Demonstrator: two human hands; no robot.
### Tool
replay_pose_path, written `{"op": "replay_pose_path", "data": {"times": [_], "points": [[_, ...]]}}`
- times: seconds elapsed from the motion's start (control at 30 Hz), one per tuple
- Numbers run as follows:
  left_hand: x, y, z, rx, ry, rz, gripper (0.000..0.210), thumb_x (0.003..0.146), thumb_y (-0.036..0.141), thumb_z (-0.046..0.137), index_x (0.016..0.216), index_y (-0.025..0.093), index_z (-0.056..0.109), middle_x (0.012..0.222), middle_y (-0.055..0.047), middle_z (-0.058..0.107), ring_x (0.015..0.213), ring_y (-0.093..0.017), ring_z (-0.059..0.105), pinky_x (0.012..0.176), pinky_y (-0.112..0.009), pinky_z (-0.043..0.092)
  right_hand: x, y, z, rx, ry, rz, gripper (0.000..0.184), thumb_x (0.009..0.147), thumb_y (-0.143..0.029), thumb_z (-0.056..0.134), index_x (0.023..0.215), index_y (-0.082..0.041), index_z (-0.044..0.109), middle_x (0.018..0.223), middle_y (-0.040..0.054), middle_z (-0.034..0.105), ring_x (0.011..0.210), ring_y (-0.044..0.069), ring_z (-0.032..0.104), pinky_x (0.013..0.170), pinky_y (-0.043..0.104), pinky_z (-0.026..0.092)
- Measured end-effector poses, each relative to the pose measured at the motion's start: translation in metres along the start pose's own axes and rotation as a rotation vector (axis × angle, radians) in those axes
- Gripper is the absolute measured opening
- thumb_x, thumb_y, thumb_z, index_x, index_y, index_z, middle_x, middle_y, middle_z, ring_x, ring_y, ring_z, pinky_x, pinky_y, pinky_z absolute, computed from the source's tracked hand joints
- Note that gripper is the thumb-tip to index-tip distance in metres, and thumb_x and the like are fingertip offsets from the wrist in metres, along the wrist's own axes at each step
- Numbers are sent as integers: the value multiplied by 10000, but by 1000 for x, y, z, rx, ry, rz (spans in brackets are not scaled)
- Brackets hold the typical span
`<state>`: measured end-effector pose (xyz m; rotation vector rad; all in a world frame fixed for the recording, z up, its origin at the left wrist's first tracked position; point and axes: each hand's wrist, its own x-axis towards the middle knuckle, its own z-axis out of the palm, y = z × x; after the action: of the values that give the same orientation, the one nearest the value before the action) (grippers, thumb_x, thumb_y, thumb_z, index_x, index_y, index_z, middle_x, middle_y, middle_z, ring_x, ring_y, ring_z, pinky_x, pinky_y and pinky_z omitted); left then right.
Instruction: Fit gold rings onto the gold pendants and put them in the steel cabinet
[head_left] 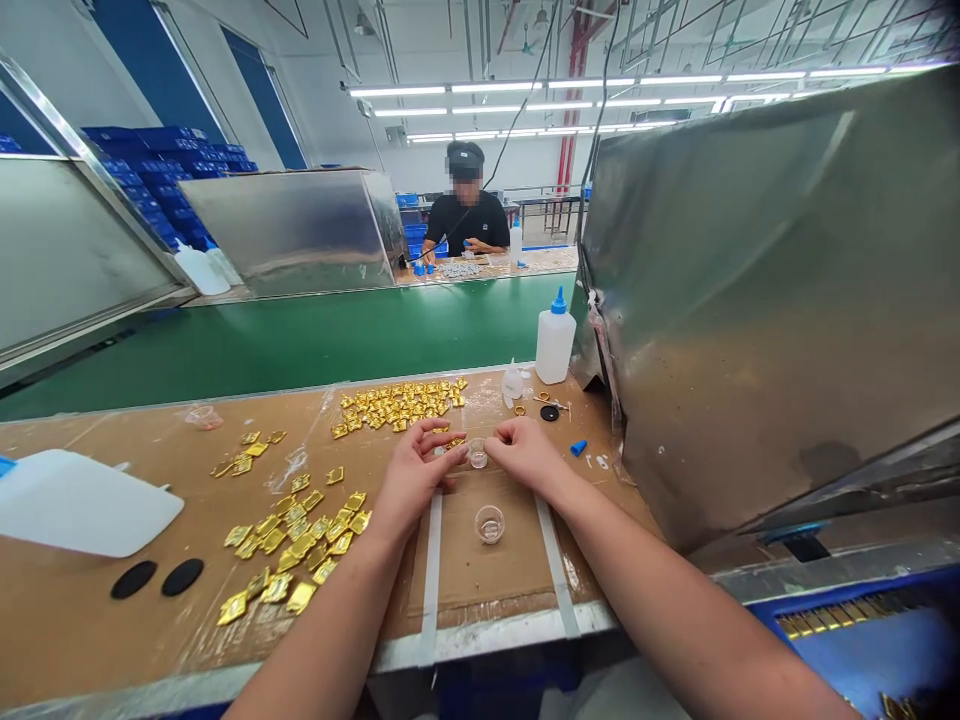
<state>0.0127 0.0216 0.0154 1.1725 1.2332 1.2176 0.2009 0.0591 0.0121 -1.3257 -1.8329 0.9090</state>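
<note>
Small clear cup (477, 454) between two hands, on a brown bench (90, 620).
Cup sits at bench centre; left hand (415, 470) at its 9 o'clock, right hand (525, 452) at its 3 o'clock, fingers curled beside it, grip on it cannot be told. Second cup (490, 523) at 6 o'clock, near. Gold pieces (397, 403) at 11 o'clock; more gold pieces (296, 545) at 8 o'clock. White bottle (555, 340) at 1 o'clock. Blue cap (577, 447) at 3 o'clock, past the right hand.
</note>
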Motion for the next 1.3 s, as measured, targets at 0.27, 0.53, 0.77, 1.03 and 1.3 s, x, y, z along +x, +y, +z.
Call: {"op": "replay_pose_path", "data": {"times": [0.27, 0.53, 0.77, 1.03, 1.3], "points": [[-2, 3, 6, -46, -35, -60, 653, 700, 408, 901, 1200, 217, 526, 1219, -116, 718, 731, -174, 750, 490, -206, 560, 0, 1, 2, 0, -67, 44, 337, 745, -349, 539, 512, -207, 342, 522, -65, 230, 515, 86, 264, 503, 280, 146], [-2, 0, 5, -22, -74, -67, 649, 714, 413, 898, 1220, 235, 532, 1241, -106, 714, 802, -189, 766, 528, -212, 589, -2, -3, -1, 4, -66, 71, 331, 748, -347, 536, 511, -210, 351, 516, -69, 218, 513, 88, 254, 515, 287, 147], [-2, 2, 8, 13, -79, -25, 649, 685, 422, 903, 1195, 215, 558, 1174, -112, 742, 822, -206, 764, 560, -224, 588, 0, 1, 0, -19, -59, 77, 353, 758, -392, 558, 516, -206, 381, 503, -71, 233, 503, 92, 272, 508, 282, 152], [-1, 2, 11, 39, -40, 1, 664, 656, 444, 910, 1172, 198, 574, 1106, -100, 766, 614, -126, 680, 489, -207, 508, 1, 5, 2, -21, -69, 30, 364, 766, -398, 555, 515, -205, 377, 516, -70, 224, 507, 90, 256, 514, 281, 144], [-1, 2, 10, 88, -41, 41, 624, 683, 457, 898, 1158, 188, 594, 1049, -97, 783, 575, -106, 615, 482, -201, 412, -2, -2, -1, -23, -65, 56, 360, 748, -401, 576, 522, -204, 378, 526, -72, 220, 531, 93, 256, 533, 276, 147]]}}
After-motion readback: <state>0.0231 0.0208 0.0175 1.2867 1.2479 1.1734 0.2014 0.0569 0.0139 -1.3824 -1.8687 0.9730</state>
